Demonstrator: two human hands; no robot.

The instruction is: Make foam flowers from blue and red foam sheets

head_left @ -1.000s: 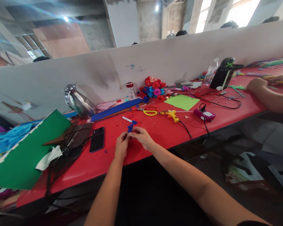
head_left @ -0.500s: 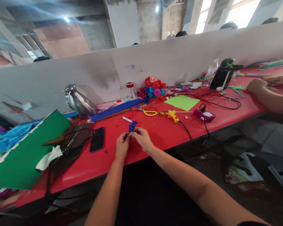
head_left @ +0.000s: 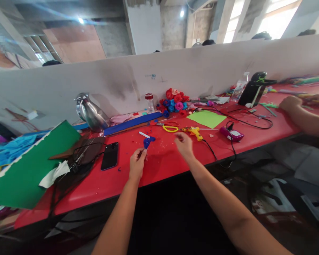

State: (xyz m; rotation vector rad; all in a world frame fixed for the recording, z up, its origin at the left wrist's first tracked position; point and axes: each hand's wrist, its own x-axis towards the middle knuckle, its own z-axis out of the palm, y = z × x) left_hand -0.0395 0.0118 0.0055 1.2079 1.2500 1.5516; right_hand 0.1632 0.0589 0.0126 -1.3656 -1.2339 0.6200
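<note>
Nearest to us, our left hand [head_left: 137,164] pinches the lower end of a blue piece [head_left: 147,142] between thumb and fingers, above the red surface [head_left: 161,164]. Our right hand [head_left: 185,146] is apart from it, fingers loosely curled; we cannot tell whether its fingertips meet. To the left we see a dark phone [head_left: 109,156]. Just beyond the blue piece lies a white stick [head_left: 144,134], with yellow-handled scissors [head_left: 171,129] and a yellow glue gun [head_left: 194,132] past our right hand. Farther back are a long blue strip [head_left: 133,123], a metal pitcher [head_left: 93,112] and bunched flowers [head_left: 177,99].
</note>
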